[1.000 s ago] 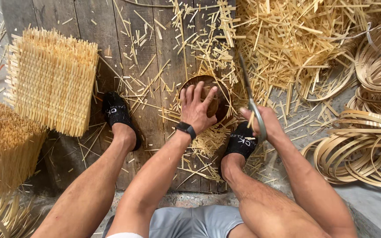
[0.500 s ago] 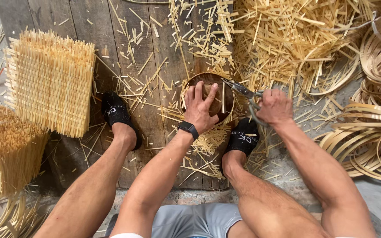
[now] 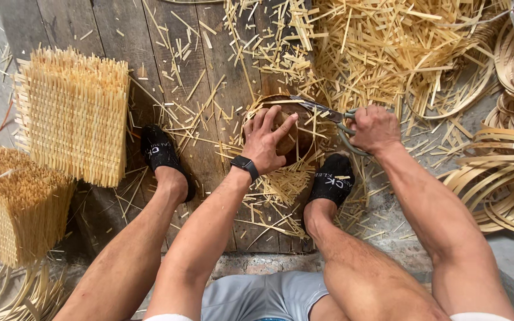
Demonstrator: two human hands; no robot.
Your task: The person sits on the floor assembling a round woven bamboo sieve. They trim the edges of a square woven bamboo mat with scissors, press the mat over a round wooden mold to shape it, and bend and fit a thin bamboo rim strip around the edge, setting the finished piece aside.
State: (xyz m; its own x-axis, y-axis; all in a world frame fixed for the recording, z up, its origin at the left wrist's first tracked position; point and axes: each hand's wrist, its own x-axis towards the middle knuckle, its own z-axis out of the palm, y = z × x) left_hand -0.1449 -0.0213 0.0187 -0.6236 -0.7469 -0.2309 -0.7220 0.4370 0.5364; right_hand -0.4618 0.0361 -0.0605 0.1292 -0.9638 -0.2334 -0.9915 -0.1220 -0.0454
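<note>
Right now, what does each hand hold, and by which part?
Right hand grips the shears by their handles. Left hand presses flat on the round woven piece, not gripping it.

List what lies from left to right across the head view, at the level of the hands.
Woven bamboo panel → black slipper → left hand on a round woven piece → shears → right hand → coiled bamboo strips.

Round woven piece (image 3: 295,139) lies between both feet, woven panels (image 3: 72,139) left, coiled strips (image 3: 507,178) right.
</note>
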